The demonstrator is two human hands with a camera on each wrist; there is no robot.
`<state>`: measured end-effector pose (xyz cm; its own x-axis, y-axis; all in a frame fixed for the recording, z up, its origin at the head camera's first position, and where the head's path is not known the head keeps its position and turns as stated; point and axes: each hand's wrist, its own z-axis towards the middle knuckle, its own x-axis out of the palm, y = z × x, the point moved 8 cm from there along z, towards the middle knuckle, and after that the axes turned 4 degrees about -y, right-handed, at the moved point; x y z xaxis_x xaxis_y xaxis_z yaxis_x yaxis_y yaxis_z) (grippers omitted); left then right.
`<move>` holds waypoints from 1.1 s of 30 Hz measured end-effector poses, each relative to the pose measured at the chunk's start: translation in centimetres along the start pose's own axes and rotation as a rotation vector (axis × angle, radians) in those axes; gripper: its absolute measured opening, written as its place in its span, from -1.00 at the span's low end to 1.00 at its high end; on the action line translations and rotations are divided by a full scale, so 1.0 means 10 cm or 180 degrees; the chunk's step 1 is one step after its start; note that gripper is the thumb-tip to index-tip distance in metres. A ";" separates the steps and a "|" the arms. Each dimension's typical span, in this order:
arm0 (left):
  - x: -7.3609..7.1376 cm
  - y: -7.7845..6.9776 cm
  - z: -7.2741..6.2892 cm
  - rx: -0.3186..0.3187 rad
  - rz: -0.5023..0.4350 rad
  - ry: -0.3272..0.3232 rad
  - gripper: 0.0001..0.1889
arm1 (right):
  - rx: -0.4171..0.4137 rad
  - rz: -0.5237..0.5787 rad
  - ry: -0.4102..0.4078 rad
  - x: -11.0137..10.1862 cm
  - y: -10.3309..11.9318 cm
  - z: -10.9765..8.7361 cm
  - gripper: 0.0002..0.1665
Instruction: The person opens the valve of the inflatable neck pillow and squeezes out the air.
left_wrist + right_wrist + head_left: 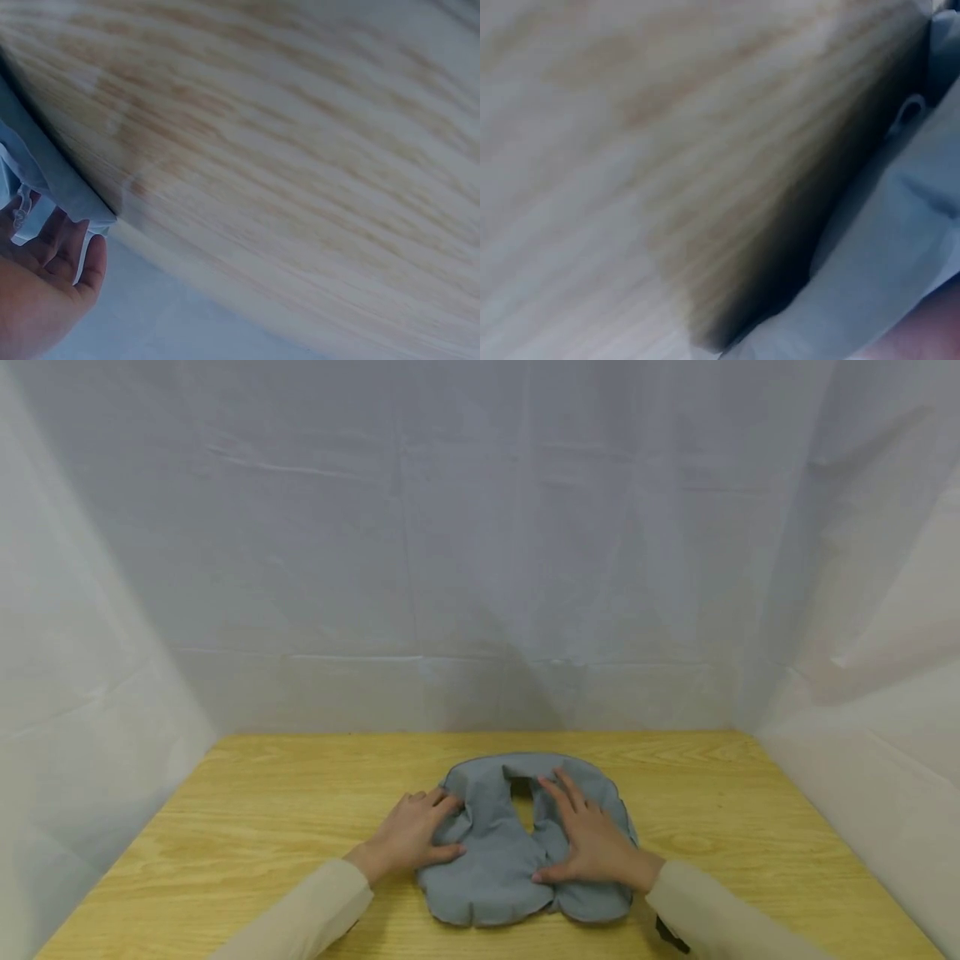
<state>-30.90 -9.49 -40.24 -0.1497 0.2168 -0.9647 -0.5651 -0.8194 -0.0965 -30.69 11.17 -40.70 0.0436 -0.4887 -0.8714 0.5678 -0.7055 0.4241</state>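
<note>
A grey cloth U-shaped neck pillow (487, 860), somewhat flat and wrinkled, lies on the wooden table with a narrow gap in its middle. My left hand (412, 831) rests on its left side, thumb and forefinger spread on the cloth. In the left wrist view, the loosely bent fingers of that hand (56, 262) touch the pillow's edge beside a small clear plastic piece, perhaps a valve. Across the right half my right hand (592, 843) lies with fingers spread. The right wrist view shows the pillow's side (885, 255) and only a blurred bit of that hand.
The light wooden table (300, 785) extends around the pillow on both sides. White sheeting (450, 568) hangs behind the table and along its left and right sides. A small loop (907, 112) sticks out at the pillow's edge in the right wrist view.
</note>
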 end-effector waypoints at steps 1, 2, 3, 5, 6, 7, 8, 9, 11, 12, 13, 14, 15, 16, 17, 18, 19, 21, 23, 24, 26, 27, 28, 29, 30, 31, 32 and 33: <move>0.00 0.00 0.00 -0.0003 -0.0010 0.0000 -0.37 | 0.0026 -0.0005 0.0064 0.01 -0.01 0.01 0.38; 0.00 0.00 0.00 0.0000 -0.0016 -0.0006 -0.37 | 0.0058 -0.0018 0.0124 0.02 -0.02 0.01 0.38; 0.00 0.00 0.00 0.0000 -0.0028 -0.0009 -0.38 | 0.0089 -0.0030 0.0172 0.03 -0.03 0.02 0.38; -0.01 -0.01 0.00 0.0013 -0.0038 -0.0023 -0.38 | 0.0141 -0.0054 0.0243 0.04 -0.05 0.03 0.38; -0.02 -0.01 0.00 0.0018 -0.0049 -0.0028 -0.38 | 0.0163 -0.0047 0.0266 0.04 -0.06 0.03 0.38; -0.02 -0.01 0.00 0.0023 -0.0060 -0.0033 -0.38 | 0.0180 -0.0040 0.0287 0.05 -0.07 0.04 0.38; -0.02 -0.02 0.00 0.0025 -0.0063 -0.0034 -0.38 | 0.0189 -0.0036 0.0306 0.05 -0.07 0.04 0.39; -0.02 -0.01 0.00 0.0022 -0.0065 -0.0029 -0.39 | 0.0189 -0.0033 0.0318 0.05 -0.07 0.04 0.39; -0.02 -0.01 0.00 0.0010 -0.0076 -0.0021 -0.39 | 0.0177 -0.0032 0.0348 0.06 -0.08 0.05 0.39; -0.02 0.00 0.00 0.0005 -0.0077 -0.0017 -0.39 | 0.0160 -0.0034 0.0357 0.06 -0.07 0.05 0.38; -0.02 0.00 0.00 -0.0001 -0.0075 -0.0016 -0.39 | 0.0142 -0.0049 0.0376 0.07 -0.07 0.06 0.37; -0.01 0.00 0.00 -0.0006 -0.0072 -0.0014 -0.39 | 0.0128 -0.0056 0.0387 0.07 -0.08 0.06 0.36; -0.01 0.00 0.00 -0.0009 -0.0070 -0.0015 -0.39 | 0.0104 -0.0072 0.0395 0.08 -0.07 0.06 0.35; -0.01 0.00 0.00 -0.0011 -0.0072 -0.0016 -0.39 | 0.0090 -0.0083 0.0417 0.08 -0.08 0.06 0.33; -0.01 0.00 0.00 -0.0010 -0.0073 -0.0019 -0.39 | 0.0080 -0.0092 0.0447 0.09 -0.08 0.06 0.32; -0.01 0.00 0.00 -0.0004 -0.0069 -0.0022 -0.39 | 0.0064 -0.0104 0.0478 0.09 -0.07 0.06 0.30; -0.01 0.00 0.00 0.0000 -0.0073 -0.0021 -0.39 | 0.0055 -0.0102 0.0514 0.10 -0.07 0.06 0.28; -0.01 0.00 -0.01 0.0010 -0.0087 -0.0023 -0.40 | 0.0031 -0.0091 0.0576 0.10 -0.06 0.06 0.24; -0.01 0.00 -0.01 0.0019 -0.0101 -0.0021 -0.40 | 0.0021 -0.0063 0.0635 0.10 -0.05 0.05 0.22; -0.01 -0.01 -0.01 0.0023 -0.0104 -0.0020 -0.41 | 0.0013 -0.0065 0.0652 0.10 -0.05 0.05 0.21; -0.02 -0.01 -0.01 0.0027 -0.0113 -0.0027 -0.41 | 0.0011 -0.0062 0.0660 0.10 -0.04 0.05 0.19; -0.02 -0.01 -0.01 0.0030 -0.0118 -0.0032 -0.41 | 0.0016 -0.0066 0.0660 0.10 -0.04 0.05 0.19; -0.02 -0.02 -0.01 0.0033 -0.0121 -0.0040 -0.41 | 0.0023 -0.0071 0.0653 0.10 -0.04 0.05 0.19; -0.02 -0.02 -0.01 0.0037 -0.0116 -0.0046 -0.42 | 0.0032 -0.0080 0.0640 0.10 -0.04 0.05 0.19; -0.02 -0.02 -0.01 0.0042 -0.0109 -0.0055 -0.42 | 0.0044 -0.0090 0.0625 0.10 -0.04 0.05 0.20; -0.02 -0.02 -0.01 0.0048 -0.0116 -0.0061 -0.42 | 0.0056 -0.0097 0.0605 0.10 -0.04 0.05 0.20; -0.02 -0.02 -0.01 0.0050 -0.0113 -0.0062 -0.42 | 0.0073 -0.0106 0.0592 0.10 -0.05 0.05 0.20; -0.02 -0.01 -0.01 0.0057 -0.0111 -0.0064 -0.42 | 0.0081 -0.0114 0.0575 0.10 -0.05 0.05 0.20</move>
<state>-30.71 -9.46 -40.05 -0.1458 0.2560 -0.9556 -0.5848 -0.8014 -0.1255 -31.36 10.76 -41.71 0.1719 -0.3644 -0.9152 0.5508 -0.7347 0.3960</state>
